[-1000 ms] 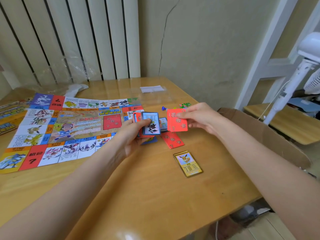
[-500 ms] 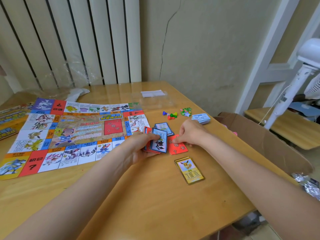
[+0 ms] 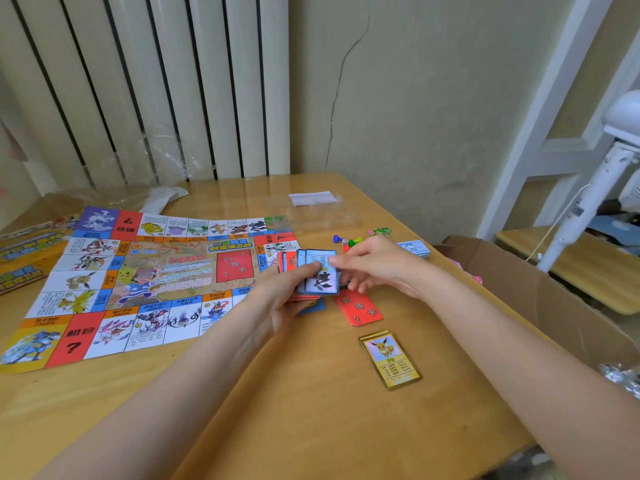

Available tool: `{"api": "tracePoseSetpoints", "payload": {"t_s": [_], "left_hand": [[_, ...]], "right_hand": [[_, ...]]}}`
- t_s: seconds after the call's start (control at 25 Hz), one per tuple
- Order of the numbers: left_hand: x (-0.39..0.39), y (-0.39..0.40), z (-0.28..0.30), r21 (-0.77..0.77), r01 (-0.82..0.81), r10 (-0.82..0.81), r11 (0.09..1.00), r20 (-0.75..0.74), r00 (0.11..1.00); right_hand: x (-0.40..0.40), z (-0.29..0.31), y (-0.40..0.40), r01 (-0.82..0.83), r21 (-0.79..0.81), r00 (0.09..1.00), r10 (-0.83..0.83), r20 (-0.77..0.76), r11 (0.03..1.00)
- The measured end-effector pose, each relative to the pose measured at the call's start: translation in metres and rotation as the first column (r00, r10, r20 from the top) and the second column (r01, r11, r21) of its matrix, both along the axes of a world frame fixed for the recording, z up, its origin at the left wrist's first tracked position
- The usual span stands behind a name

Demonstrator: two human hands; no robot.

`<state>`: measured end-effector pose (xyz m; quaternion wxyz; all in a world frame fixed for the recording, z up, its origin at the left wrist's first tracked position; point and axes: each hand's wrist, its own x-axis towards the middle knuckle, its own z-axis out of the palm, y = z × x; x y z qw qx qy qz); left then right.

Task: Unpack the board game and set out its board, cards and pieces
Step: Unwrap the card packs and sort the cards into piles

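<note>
Blue-bordered cards [image 3: 320,271] — both hands gripping.

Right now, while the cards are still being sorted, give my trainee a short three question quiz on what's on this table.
1. True or false: the game board lies unfolded on the table.
2. Which loose pile lies nearest the camera? A) the red cards B) the yellow cards C) the pale blue stack
3. Fill the blank: the left hand holds a fan of cards with a ____-bordered card on top, which the right hand touches at its edge.

Key: 1 true; 2 B; 3 blue.
</note>
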<state>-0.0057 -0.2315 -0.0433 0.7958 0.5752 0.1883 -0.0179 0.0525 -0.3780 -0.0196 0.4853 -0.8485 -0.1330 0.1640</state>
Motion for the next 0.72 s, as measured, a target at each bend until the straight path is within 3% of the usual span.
{"api": "tracePoseSetpoints", "payload": {"t_s": [0.16, 0.28, 0.44, 0.72], "left_hand": [[0.003, 0.006, 0.008, -0.121, 0.124, -0.116, 0.985, 0.073, 0.991], [0.005, 0.012, 0.008, -0.077, 0.087, -0.078, 0.993, 0.109, 0.991], [0.006, 0.011, 0.004, -0.042, 0.010, -0.005, 0.999, 0.126, 0.992], [0.011, 0.015, 0.006, -0.118, 0.006, 0.008, 0.993, 0.119, 0.993]], "right_hand": [[0.005, -0.006, 0.009, 0.046, 0.152, 0.999, -0.045, -0.007, 0.987], [0.010, -0.002, 0.007, 0.126, 0.270, 0.991, -0.112, -0.067, 0.955], [0.009, -0.003, 0.010, 0.107, 0.281, 0.993, -0.087, -0.083, 0.954], [0.012, -0.003, 0.005, 0.198, 0.269, 0.979, -0.175, -0.106, 0.943]]}}
